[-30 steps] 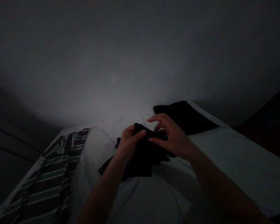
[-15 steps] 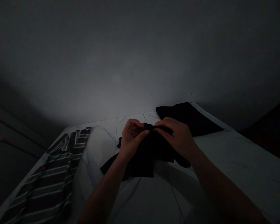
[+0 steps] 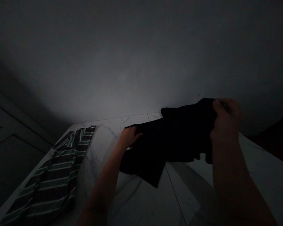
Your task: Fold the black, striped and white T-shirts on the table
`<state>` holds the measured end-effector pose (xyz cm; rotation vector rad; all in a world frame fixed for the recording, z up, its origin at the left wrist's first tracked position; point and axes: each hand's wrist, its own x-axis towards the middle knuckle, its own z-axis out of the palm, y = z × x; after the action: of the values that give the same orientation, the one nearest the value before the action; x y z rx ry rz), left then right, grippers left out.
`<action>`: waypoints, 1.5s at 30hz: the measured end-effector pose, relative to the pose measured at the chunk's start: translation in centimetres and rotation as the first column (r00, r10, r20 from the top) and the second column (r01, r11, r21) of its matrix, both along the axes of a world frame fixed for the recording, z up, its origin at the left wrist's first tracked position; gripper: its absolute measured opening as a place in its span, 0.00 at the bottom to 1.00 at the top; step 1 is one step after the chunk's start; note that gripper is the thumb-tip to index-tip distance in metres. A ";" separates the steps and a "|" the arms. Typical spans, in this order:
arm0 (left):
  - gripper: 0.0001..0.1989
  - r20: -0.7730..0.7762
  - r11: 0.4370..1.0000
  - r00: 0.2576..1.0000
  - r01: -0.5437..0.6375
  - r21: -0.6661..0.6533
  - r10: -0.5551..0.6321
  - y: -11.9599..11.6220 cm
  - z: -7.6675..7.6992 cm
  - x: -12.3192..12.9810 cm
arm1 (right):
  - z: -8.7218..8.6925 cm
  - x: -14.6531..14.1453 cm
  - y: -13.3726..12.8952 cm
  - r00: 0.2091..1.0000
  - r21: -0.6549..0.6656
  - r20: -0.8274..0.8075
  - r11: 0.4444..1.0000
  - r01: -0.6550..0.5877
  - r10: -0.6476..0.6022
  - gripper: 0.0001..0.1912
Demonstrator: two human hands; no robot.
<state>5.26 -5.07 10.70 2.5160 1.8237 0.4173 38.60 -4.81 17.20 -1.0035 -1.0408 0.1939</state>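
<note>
A black garment (image 3: 172, 138) is stretched out between my two hands over the marble-patterned surface; the dim light hides what kind of garment it is. My left hand (image 3: 129, 135) grips its upper left edge, thumb lying across the front of the cloth. At the upper right, my right hand (image 3: 227, 116) is closed on the other end and holds it raised. The garment's lower edge hangs down, with one corner pointing toward me. A second dark cloth (image 3: 168, 111) shows in part behind it, against the wall.
To the left lies a striped garment (image 3: 58, 169), folded lengthwise. The white marble-patterned surface (image 3: 143, 204) has dark seams and meets a grey wall (image 3: 122, 69) at the back. A panelled door or cupboard (image 3: 14, 157) stands at the far left.
My hands were close together, pinching the black cloth at the middle. Now they are wide apart, the right one moved right and up, and the garment is spread between them.
</note>
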 end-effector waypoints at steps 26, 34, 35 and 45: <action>0.16 0.650 0.917 0.666 0.140 0.372 -0.366 -9.3 7.5 3.5 | -1.2 -9.7 -3.9 0.650 -0.348 0.040 0.620 -0.703 0.759 0.16; 0.08 0.885 0.935 0.406 0.343 0.086 -0.230 -6.6 6.2 3.5 | -1.1 -11.5 -4.5 0.631 -0.396 -0.172 0.534 -0.747 0.756 0.16; 0.06 0.916 0.934 0.361 0.355 0.036 -0.173 -6.6 6.1 3.5 | -1.0 -11.5 -4.5 0.649 -0.376 -0.163 0.561 -0.738 0.743 0.15; 0.17 0.987 0.899 0.041 0.409 -0.159 0.156 -6.3 6.8 2.6 | -1.3 -10.9 -3.8 0.734 -0.333 -0.214 0.658 -0.675 0.645 0.12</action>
<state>7.82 -11.38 17.46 1.2067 0.8283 1.2230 27.66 -8.57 15.87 -0.9112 -1.2955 1.0850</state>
